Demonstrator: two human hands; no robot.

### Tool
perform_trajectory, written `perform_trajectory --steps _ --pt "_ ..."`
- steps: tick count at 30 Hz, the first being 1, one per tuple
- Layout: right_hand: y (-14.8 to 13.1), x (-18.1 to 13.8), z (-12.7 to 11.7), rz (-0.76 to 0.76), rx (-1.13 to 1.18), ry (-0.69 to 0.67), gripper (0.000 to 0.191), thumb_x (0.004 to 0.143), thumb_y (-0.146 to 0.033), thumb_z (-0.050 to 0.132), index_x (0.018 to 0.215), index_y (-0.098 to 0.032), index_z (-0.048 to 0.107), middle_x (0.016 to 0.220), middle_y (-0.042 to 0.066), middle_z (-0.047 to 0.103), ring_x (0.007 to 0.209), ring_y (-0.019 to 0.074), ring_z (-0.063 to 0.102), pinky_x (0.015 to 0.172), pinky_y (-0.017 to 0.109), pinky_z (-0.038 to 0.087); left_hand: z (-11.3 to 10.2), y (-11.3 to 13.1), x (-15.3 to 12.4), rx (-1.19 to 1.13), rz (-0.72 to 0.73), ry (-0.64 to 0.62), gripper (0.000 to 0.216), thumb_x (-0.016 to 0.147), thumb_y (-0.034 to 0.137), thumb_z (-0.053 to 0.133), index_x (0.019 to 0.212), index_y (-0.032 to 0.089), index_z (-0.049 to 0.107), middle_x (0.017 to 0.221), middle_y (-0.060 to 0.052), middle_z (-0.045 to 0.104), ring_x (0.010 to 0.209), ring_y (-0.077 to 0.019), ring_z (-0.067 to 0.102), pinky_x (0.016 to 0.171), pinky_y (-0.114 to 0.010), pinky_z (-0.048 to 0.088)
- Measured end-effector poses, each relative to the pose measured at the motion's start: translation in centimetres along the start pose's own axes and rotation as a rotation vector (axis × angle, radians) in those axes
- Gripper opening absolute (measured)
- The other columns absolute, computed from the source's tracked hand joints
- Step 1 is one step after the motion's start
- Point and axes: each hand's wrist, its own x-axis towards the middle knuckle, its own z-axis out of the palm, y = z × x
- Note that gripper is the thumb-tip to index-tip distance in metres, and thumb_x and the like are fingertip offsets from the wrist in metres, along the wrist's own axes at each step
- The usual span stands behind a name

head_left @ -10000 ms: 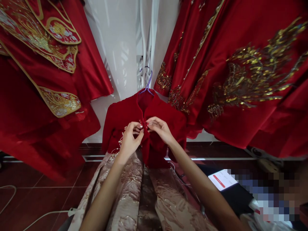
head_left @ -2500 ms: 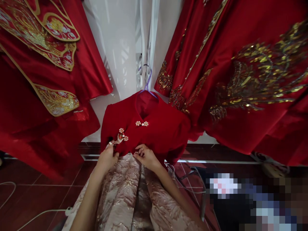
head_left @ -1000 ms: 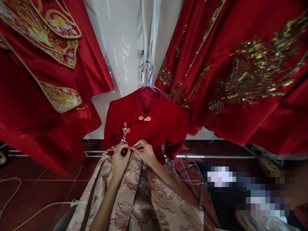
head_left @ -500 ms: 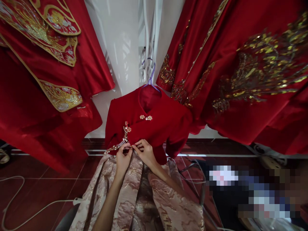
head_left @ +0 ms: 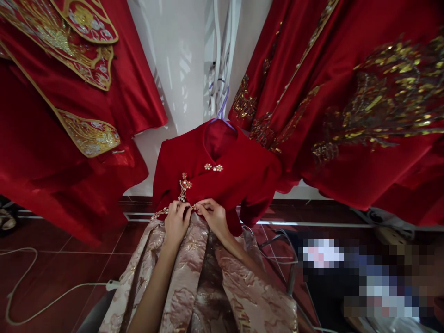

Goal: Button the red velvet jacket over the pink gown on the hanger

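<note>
Red jacket: the red jacket point(head_left: 236, 178) is in the middle of the frame, with its front facing me and its neck at the top.
Hanger: a thin purple hanger point(head_left: 224, 108) pokes up out of the jacket's neck.
My left hand: my left hand point(head_left: 177, 221) is at the jacket's bottom edge, just left of the middle; its fingers are bent and the tips are near each other, but I cannot tell if they squeeze anything.
My right hand: my right hand point(head_left: 214, 216) is just beside it, with thumb and finger pinched on a small button point(head_left: 194, 208).
Top button: a button of two bead flowers point(head_left: 213, 167) sits below the neck, done up.
Bead flowers: more bead flowers point(head_left: 185, 183) are on the jacket above my left hand, and bead strings hang from them.
Pink cloth: shiny pink cloth point(head_left: 183, 289) with gold marks goes from the jacket down to the bottom of the frame, behind my arms.
Big red clothes: one red dress point(head_left: 138, 97) with gold sewing fills the upper left, and another red dress point(head_left: 347, 175) with gold sparkles fills the upper right.
Floor: dark red tiles point(head_left: 93, 259), with a white cord point(head_left: 55, 305) at the lower left.
Lower right: metal legs point(head_left: 291, 277), beside a part too blurry to tell.
</note>
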Motion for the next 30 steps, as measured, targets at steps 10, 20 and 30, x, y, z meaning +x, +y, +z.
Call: perform_trajectory --steps 10,20,30 --pt "-0.7 -0.5 -0.1 -0.118 -0.139 -0.015 0.02 0.079 -0.031 0.062 0.095 -0.019 0.066 0.096 0.005 0.065 0.081 0.0134 0.065 0.071 0.025 0.056 0.1 1.5 -0.7 -0.374 -0.24 0.038 0.022 0.078 0.027 0.059 0.098 0.019 0.064 0.091 -0.004 0.069 0.08 -0.0163 0.066 0.078 -0.031 0.054" --pt "-0.5 -0.7 0.1 -0.202 -0.219 0.003 0.019 0.082 -0.033 0.058 0.094 -0.02 0.065 0.093 0.005 0.064 0.08 0.014 0.064 0.07 0.026 0.057 -0.6 0.9 -0.4 -0.376 -0.253 -0.023 0.022 0.076 0.027 0.06 0.095 0.019 0.069 0.09 -0.004 0.072 0.076 -0.0174 0.068 0.076 -0.033 0.055" --pt "-0.7 -0.8 0.1 -0.274 -0.242 -0.025 0.018 0.082 -0.023 0.055 0.099 -0.021 0.062 0.096 0.005 0.058 0.08 0.0129 0.061 0.073 0.026 0.057 -0.3 -0.4 -0.3 -0.446 -0.195 -0.119 0.018 0.077 0.025 0.06 0.094 0.018 0.061 0.088 -0.004 0.067 0.077 -0.0151 0.065 0.073 -0.03 0.054"
